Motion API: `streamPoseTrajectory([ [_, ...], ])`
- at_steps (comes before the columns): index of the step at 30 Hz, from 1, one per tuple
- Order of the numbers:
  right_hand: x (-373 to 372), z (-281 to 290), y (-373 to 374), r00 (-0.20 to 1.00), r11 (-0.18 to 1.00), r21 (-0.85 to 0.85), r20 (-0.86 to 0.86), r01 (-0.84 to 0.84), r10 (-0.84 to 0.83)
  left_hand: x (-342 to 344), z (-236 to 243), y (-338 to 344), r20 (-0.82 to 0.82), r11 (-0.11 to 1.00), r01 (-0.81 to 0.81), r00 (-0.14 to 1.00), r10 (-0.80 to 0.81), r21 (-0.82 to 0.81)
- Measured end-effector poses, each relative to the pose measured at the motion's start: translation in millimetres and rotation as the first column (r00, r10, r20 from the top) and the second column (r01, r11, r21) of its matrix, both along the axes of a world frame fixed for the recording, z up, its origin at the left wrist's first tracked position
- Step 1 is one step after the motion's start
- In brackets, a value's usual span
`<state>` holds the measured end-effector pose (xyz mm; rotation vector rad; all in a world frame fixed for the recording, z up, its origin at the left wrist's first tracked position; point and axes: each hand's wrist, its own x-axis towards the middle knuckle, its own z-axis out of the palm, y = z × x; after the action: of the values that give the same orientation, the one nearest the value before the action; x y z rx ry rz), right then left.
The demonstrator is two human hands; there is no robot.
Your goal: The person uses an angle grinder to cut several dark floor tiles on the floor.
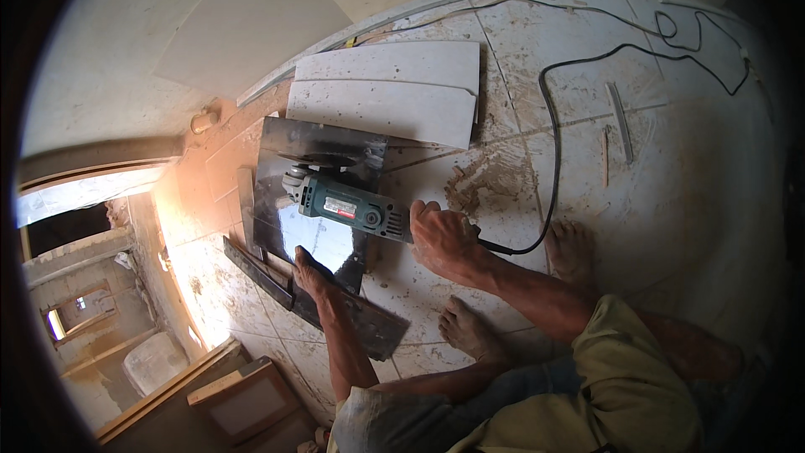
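Dusty pale tiles cover the floor (646, 218), smeared with brown dirt and bounded at the far side by a plain wall (260, 25). Two white panels (386, 105) lie overlapping near that wall. Just on the near side of them, a glossy dark panel (314, 235) lies flat, catching a bright reflection. Near its lower edge is a dark offcut (377, 323), with a narrow dark strip (258, 273) to the left. Over the dark panel is a green angle grinder (352, 208), its disc end pointing left; a black cord (551, 117) curves from its rear across the floor. The right hand (444, 239) has its fingers closed around the grinder's rear handle. The left hand (312, 275) is at the dark panel's near part; whether its fingers grip or merely press, I cannot tell. Smallest are two thin slivers (620, 122) lying farther right.
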<state>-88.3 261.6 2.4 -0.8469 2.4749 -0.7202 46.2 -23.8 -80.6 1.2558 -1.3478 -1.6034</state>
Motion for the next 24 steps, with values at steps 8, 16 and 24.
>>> streamPoseTrajectory([
  [8, 6, -5, 3, 0.999, 1.000, 0.023, -0.051, -0.007, 0.008, 1, 1, -1, -0.036, 0.999, 0.033, 0.999, -0.033, -0.004],
  [16, 9, -11, 15, 0.997, 1.000, 0.001, -0.078, 0.001, -0.001, 1, -6, 0, -0.049, 0.999, -0.033, 0.998, 0.033, -0.003],
  [24, 4, 23, 11, 0.997, 0.996, -0.083, -0.077, 0.014, -0.020, 15, -24, -18, -0.152, 0.994, -0.101, 0.984, 0.092, -0.050],
])
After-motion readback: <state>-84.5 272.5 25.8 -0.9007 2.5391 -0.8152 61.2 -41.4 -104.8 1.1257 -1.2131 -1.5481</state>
